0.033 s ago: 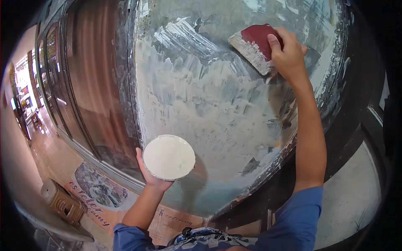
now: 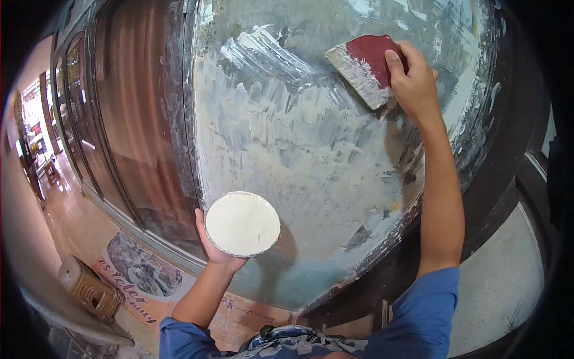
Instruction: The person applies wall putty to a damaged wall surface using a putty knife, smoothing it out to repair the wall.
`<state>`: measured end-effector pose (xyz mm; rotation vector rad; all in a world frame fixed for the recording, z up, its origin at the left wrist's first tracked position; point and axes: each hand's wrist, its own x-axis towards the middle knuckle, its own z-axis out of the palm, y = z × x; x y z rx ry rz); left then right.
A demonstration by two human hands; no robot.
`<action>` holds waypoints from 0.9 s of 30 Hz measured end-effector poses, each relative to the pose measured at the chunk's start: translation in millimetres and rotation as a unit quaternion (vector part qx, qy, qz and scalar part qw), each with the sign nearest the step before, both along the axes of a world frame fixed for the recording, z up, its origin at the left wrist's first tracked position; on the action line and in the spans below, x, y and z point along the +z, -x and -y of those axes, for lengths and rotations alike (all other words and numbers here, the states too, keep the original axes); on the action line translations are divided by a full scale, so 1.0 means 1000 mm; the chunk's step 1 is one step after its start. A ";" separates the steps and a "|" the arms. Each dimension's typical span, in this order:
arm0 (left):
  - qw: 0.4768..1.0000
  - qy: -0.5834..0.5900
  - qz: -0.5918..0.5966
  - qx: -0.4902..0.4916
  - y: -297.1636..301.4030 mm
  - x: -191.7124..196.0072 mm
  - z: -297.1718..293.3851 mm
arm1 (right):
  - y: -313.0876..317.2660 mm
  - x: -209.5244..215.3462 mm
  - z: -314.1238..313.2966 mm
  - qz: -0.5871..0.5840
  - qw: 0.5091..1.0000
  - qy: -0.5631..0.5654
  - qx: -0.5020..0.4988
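A red putty spreader (image 2: 369,66) with thick white putty along its wide edge is held against the upper right part of the wall. My right hand (image 2: 414,81) grips it, thumb on the near face and the other fingers partly hidden behind. Lower down, a round container (image 2: 208,236) of smooth, cream-white putty (image 2: 242,222) faces me. My left hand (image 2: 222,254) supports it from below and the left side, with most fingers hidden underneath. Patchy grey-white filler covers the wall (image 2: 287,161), and fresh white streaks (image 2: 266,55) lie left of the spreader.
Left of the wall stands a dark-framed glass door or window (image 2: 134,119) with a brownish curtain behind. A printed banner (image 2: 146,269) covers part of the floor, beside a tan plastic stool (image 2: 89,287). Dark framing with a pale panel (image 2: 505,281) is at the right.
The container has shifted very slightly to the right. My right hand and the spreader have barely moved, with a small change in tilt.
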<state>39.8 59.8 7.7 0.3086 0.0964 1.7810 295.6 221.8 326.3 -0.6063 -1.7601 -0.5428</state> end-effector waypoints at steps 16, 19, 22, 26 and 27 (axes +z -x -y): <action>0.996 -0.070 -0.007 -0.057 -0.006 0.021 0.006 | 0.016 -0.259 0.091 -0.321 0.573 0.532 0.535; 0.997 -0.036 -0.019 -0.068 -0.007 0.017 0.006 | 0.023 -0.279 0.087 -0.437 0.565 0.474 0.516; 0.997 -0.011 -0.023 -0.067 -0.007 0.011 0.011 | 0.031 -0.280 0.096 -0.408 0.618 0.477 0.473; 0.996 0.001 -0.011 -0.093 0.001 0.011 0.019 | 0.042 -0.280 0.110 -0.429 0.635 0.460 0.449; 0.995 -0.010 -0.015 -0.095 0.003 0.011 0.020 | 0.044 -0.282 0.113 -0.447 0.608 0.468 0.461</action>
